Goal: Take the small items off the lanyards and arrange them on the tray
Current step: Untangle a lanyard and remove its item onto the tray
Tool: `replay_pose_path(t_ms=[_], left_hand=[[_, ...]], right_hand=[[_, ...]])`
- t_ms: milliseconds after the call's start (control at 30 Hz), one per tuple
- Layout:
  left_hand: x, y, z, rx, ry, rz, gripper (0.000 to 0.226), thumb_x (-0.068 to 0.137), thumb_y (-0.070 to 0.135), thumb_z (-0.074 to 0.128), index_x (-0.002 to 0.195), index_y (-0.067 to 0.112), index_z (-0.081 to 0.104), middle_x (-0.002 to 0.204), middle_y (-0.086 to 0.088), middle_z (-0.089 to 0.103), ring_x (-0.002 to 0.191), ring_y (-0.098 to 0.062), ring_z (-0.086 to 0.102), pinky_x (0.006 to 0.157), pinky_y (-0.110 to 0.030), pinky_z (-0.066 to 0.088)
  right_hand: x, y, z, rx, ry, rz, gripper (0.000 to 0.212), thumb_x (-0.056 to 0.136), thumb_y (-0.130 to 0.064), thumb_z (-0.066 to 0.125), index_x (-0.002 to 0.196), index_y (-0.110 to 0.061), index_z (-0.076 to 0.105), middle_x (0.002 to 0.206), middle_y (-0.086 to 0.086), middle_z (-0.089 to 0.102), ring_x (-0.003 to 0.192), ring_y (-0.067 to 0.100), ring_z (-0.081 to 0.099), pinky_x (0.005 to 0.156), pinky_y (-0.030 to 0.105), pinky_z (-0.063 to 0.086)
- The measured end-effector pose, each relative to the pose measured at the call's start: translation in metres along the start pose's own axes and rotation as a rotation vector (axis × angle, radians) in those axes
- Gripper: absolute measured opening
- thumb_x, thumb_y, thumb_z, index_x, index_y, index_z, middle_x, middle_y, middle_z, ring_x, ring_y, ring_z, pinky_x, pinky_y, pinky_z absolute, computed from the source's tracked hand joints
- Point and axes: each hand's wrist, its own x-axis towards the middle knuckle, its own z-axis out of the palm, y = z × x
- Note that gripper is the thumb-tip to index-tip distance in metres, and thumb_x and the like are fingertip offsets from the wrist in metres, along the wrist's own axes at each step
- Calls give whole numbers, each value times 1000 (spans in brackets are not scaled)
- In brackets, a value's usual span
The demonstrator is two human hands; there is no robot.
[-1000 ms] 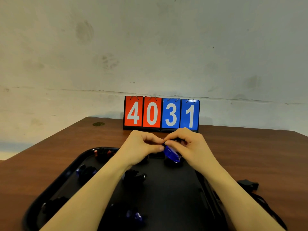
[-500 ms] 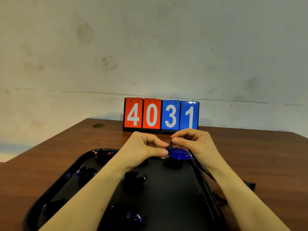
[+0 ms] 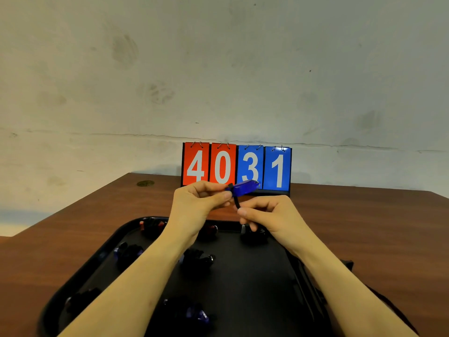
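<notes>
Item 1, translucent blue plastic tag (image 3: 244, 187): I see it held up in the air above the far edge of the tray, in front of the score cards, lying roughly level with its free end pointing right.

Item 2, left hand (image 3: 196, 207): I see thumb and forefinger pinching the left end of the blue tag, the other fingers curled in.

Item 3, right hand (image 3: 272, 215): just below and right of the left hand, close to it but apart. Its fingers are curled and pinch the black lanyard strap (image 3: 237, 203), which runs up from the fingertips to the tag's left end.

Item 4, black plastic tray (image 3: 243, 283): it sits on the near middle of the bench, under both forearms. On it I count several small dark items with blue or red parts: two by the far edge (image 3: 151, 226), one near the far right corner (image 3: 254, 237), one toward the left edge (image 3: 127, 252), one at the middle (image 3: 198, 260), one near the left near corner (image 3: 81, 300), one at the near edge (image 3: 192, 313). Their details are too dark for me to tell.

Item 5, brown wooden bench (image 3: 364, 227): it carries the tray and, at its far edge, a flip score card stand (image 3: 237, 167) with two red cards and two blue, reading 4031. A dark strap bundle (image 3: 348, 265) lies on the bench just beside the tray's right edge.
</notes>
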Motion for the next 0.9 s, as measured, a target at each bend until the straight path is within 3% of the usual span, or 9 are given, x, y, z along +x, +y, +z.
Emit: replay_pose_path(t_ms=[133,267,367,467,533,633,767,833,900], left_hand=[[3,-3,-1,103,29,14,17,75,0,70,85,13,68,79,-3,72,72,-14,71,65,-19,56],[4,-6,0,236,28,32,17,76,3,71,86,15,67,82,-5,71,76,-14,70,69,-19,56],[5,-7,-2,297,2,62,26,78,4,70,98,19,65,84,-4,70,80,-15,69,70,-15,55],[6,-9,-3,411,-60,100,39,82,5,66,115,25,60,88,-2,67,80,-13,68,70,-8,51],[6,-9,-3,472,-74,111,31,83,6,65,111,21,64,92,0,66,81,-12,66,71,-8,51],[5,-10,-3,530,-85,118,22,82,6,66,98,22,66,90,4,66,78,-11,67,73,-13,53],[6,-10,-2,569,-98,135,20,80,6,68,91,23,65,88,3,68,79,-13,68,78,-20,53],[6,-11,-1,592,-102,156,20,80,6,68,90,23,65,89,4,68,80,-12,67,78,-20,52],[5,-12,1,621,-121,172,19,81,5,67,91,21,65,89,4,68,82,-10,66,79,-20,53]], right_hand=[[-2,-6,-4,27,-77,21,16,87,-14,60,73,-13,68,53,-8,60,49,11,48,65,19,48],[-3,-9,-8,156,-95,71,15,86,-12,59,77,-8,70,62,1,60,43,9,40,49,18,41],[-2,-9,-11,184,-111,101,17,87,-10,59,75,-12,71,62,2,57,45,8,37,47,18,33],[-3,-8,-11,59,-80,108,10,86,-14,62,86,-12,71,68,-3,62,55,5,50,52,16,39],[-2,-7,-10,-53,-25,60,8,86,-15,63,87,-19,70,77,-10,67,71,1,60,61,12,45],[0,-3,-5,-344,69,-112,16,89,-17,58,84,-31,62,86,-15,62,88,-1,56,76,9,44],[4,11,-2,-611,139,-356,14,92,-22,49,97,-18,62,106,-8,58,103,5,51,90,13,38],[3,12,-3,-674,163,-391,21,92,-26,45,101,-16,62,104,-5,62,99,10,56,87,22,47],[3,11,-3,-773,224,-435,20,89,-23,49,101,-15,62,94,-1,66,88,15,62,75,30,55]])
